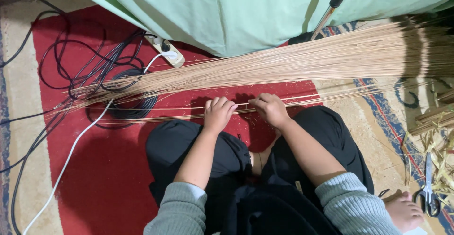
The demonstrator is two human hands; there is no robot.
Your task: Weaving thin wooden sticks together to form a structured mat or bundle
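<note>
A long bundle of thin tan sticks (pixel 293 62) lies across the red carpet (pixel 109 168), fanning out to the left. A few loose thin sticks (pixel 156 108) lie nearer me. My left hand (pixel 218 113) is curled over these loose sticks, fingers bent down onto them. Just to its right, my right hand (pixel 270 108) pinches the same sticks between thumb and fingers. Both hands rest in front of my crossed legs in black trousers (pixel 189 142).
Black cables (pixel 90 69) and a white cable (pixel 71 154) tangle at the left by a power strip (pixel 166 51). A green cloth (pixel 246 8) hangs at the back. Scissors (pixel 428 185) and leaf scraps lie at the right, near my bare foot (pixel 404 211).
</note>
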